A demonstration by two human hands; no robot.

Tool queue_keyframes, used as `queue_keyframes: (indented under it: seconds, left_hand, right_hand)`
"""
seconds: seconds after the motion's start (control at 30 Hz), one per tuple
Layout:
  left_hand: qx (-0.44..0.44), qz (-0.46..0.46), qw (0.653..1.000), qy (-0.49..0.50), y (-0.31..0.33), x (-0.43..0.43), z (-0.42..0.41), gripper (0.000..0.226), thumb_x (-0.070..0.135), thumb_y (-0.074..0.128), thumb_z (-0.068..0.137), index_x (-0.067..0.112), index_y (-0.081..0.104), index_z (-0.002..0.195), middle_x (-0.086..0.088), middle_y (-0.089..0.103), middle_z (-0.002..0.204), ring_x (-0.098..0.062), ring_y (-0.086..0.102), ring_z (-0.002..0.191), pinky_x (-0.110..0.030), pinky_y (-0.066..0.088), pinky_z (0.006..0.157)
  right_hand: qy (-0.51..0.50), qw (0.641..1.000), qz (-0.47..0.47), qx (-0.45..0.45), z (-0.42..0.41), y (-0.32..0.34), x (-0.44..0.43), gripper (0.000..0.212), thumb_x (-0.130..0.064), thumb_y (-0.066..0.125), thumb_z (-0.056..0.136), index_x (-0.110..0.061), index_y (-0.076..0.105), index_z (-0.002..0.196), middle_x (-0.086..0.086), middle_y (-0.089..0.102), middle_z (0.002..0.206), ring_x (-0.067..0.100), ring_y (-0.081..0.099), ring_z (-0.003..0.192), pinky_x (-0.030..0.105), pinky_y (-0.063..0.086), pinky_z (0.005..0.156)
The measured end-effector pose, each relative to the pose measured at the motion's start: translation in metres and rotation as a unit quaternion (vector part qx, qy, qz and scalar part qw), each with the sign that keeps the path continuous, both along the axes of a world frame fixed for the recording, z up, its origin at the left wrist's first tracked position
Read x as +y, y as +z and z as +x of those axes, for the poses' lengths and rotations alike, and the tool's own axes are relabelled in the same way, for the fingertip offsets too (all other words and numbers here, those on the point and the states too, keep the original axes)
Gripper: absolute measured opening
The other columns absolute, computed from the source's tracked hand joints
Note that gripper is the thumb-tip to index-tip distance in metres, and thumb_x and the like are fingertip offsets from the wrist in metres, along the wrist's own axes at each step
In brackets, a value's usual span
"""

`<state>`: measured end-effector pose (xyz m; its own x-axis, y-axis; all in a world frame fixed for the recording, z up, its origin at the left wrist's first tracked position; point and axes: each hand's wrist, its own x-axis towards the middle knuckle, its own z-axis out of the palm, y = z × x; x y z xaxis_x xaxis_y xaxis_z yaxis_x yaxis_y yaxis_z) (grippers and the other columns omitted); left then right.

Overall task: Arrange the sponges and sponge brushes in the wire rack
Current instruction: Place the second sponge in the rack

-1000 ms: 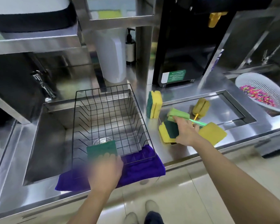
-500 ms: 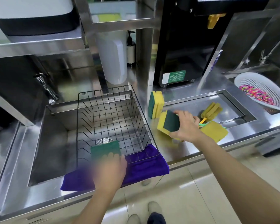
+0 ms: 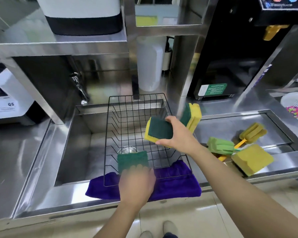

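A black wire rack sits over the steel sink. My left hand holds a green scouring sponge upright against the rack's near edge. My right hand grips a yellow sponge with a dark green pad above the rack's right side. To the right, a stack of yellow-green sponges stands on edge. Farther right, a green sponge brush and a yellow sponge brush lie on the recessed counter beside a plain yellow sponge.
A purple cloth hangs over the sink's front rim under the rack. A tap juts out at the sink's back left. A white colander with coloured bits stands far right. A black machine stands behind.
My right hand lifted the yellow-green sponge off the counter and carried it left over the rack. My left hand stayed on the green sponge at the rack's near edge.
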<state>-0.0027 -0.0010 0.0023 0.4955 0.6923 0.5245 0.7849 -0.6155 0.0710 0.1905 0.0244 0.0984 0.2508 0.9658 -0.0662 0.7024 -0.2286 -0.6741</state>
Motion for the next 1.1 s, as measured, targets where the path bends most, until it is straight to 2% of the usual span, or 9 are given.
queue_keyframes:
  seconds: [0.1,0.27,0.5,0.7,0.87,0.97,1.1]
  left_hand:
    - [0.0,0.01,1.0,-0.001,0.0,0.0,0.0,0.037,0.031,0.045,0.09,0.015,0.058,0.06,0.0,0.051,0.058,-0.02,0.048,0.054,-0.032,0.037,0.053]
    - [-0.002,0.002,1.0,-0.004,-0.004,0.002,0.0,0.036,0.032,0.046,0.09,0.016,0.058,0.061,0.001,0.051,0.06,-0.02,0.048,0.056,-0.032,0.038,0.053]
    - [0.006,-0.006,1.0,-0.007,-0.003,0.001,0.001,0.033,0.035,0.047,0.088,0.017,0.058,0.062,0.001,0.051,0.061,-0.019,0.048,0.057,-0.029,0.037,0.053]
    - [0.015,-0.008,1.0,0.001,-0.001,0.001,0.001,0.032,0.036,0.047,0.086,0.019,0.056,0.061,0.002,0.049,0.06,-0.019,0.047,0.057,-0.03,0.036,0.054]
    - [0.013,-0.014,1.0,-0.004,-0.001,0.001,0.0,0.032,0.036,0.048,0.088,0.019,0.056,0.062,0.002,0.05,0.061,-0.018,0.048,0.057,-0.029,0.038,0.053]
    - [0.014,-0.017,1.0,-0.007,-0.001,0.001,0.001,0.033,0.035,0.047,0.088,0.018,0.056,0.062,0.001,0.05,0.061,-0.019,0.048,0.057,-0.03,0.039,0.053]
    - [0.016,-0.016,1.0,-0.008,0.0,0.002,0.001,0.032,0.034,0.047,0.088,0.018,0.056,0.061,0.001,0.05,0.061,-0.019,0.048,0.057,-0.03,0.038,0.053]
  right_hand:
    - [0.039,0.999,-0.031,-0.014,-0.018,-0.011,0.018,0.091,-0.039,0.085,0.06,-0.015,0.036,0.133,0.004,0.049,0.13,0.019,0.049,0.116,0.031,0.044,0.094]
    - [0.079,0.993,-0.084,-0.006,-0.042,-0.03,0.047,0.097,-0.039,0.087,0.055,-0.018,0.034,0.133,0.005,0.046,0.132,0.021,0.043,0.12,0.044,0.044,0.1]
    - [0.154,0.98,-0.111,-0.065,-0.067,-0.048,0.069,0.097,-0.044,0.08,0.064,-0.024,0.027,0.142,0.004,0.035,0.144,0.024,0.029,0.134,0.046,0.035,0.109]
    - [0.193,0.963,-0.158,-0.099,-0.07,-0.056,0.069,0.072,-0.053,0.064,0.077,-0.044,0.032,0.14,0.0,0.022,0.152,0.021,0.017,0.14,0.046,0.032,0.109]
    - [0.219,0.958,-0.168,-0.079,-0.064,-0.059,0.066,0.052,-0.049,0.049,0.09,-0.043,0.035,0.139,0.001,0.018,0.156,0.02,0.01,0.144,0.042,0.02,0.116]
    - [0.234,0.952,-0.175,-0.094,-0.064,-0.06,0.065,0.049,-0.046,0.041,0.094,-0.041,0.03,0.142,0.0,0.011,0.16,0.02,-0.001,0.147,0.041,0.009,0.119]
    - [0.25,0.934,-0.197,-0.159,-0.066,-0.054,0.064,0.057,-0.05,0.039,0.094,-0.041,0.018,0.146,0.0,0.005,0.161,0.022,-0.004,0.148,0.045,0.012,0.118]
